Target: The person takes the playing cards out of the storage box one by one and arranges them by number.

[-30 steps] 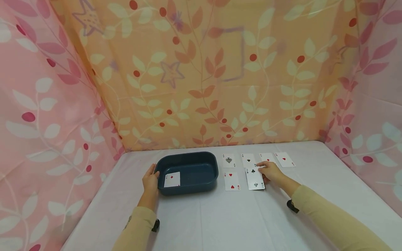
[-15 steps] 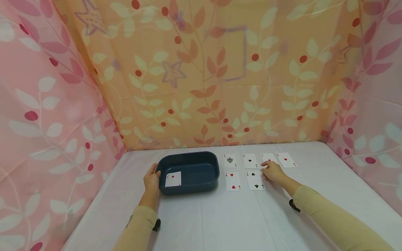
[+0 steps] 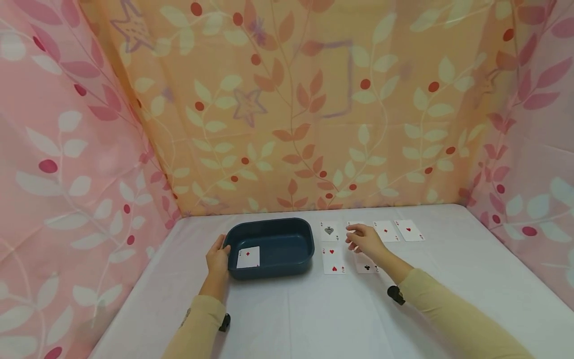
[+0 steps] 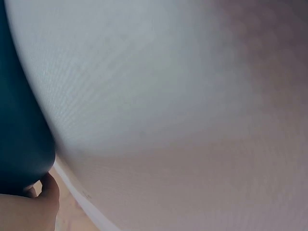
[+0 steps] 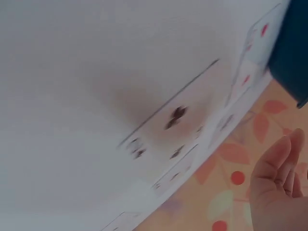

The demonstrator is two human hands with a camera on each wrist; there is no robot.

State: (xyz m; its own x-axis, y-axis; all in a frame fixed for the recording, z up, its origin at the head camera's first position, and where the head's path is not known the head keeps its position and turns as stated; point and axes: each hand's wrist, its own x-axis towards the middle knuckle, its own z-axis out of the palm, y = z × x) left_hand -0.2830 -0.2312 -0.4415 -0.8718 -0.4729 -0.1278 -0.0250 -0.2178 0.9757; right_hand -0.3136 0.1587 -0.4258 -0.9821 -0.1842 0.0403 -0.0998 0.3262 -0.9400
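Note:
My left hand [image 3: 217, 257] grips the left rim of a dark blue rectangular bin [image 3: 271, 270], thumb over the edge. In the left wrist view, part of the hand [image 4: 41, 204] shows against the bin's corner. Inside the bin lies a playing card [image 3: 248, 259] with a red diamond. My right hand [image 3: 366, 242], holding nothing, hovers with loosely bent fingers over two cards. Beneath it are the two of clubs [image 3: 367, 269] and the mostly covered ace of clubs [image 3: 354, 223]. The two of hearts [image 3: 334, 262] lies left of the two of clubs.
Along the back row lie the ace of spades [image 3: 329, 231], the ace of diamonds [image 3: 386, 231] and the ace of hearts [image 3: 409, 230]. A white cloth [image 3: 287, 319] covers the table. Patterned fabric [image 3: 287, 109] hangs behind and at both sides.
My right hand has let go of the two of clubs, which now lies flat in the front row, then moved left over the clubs cards. The left hand stays on the bin.

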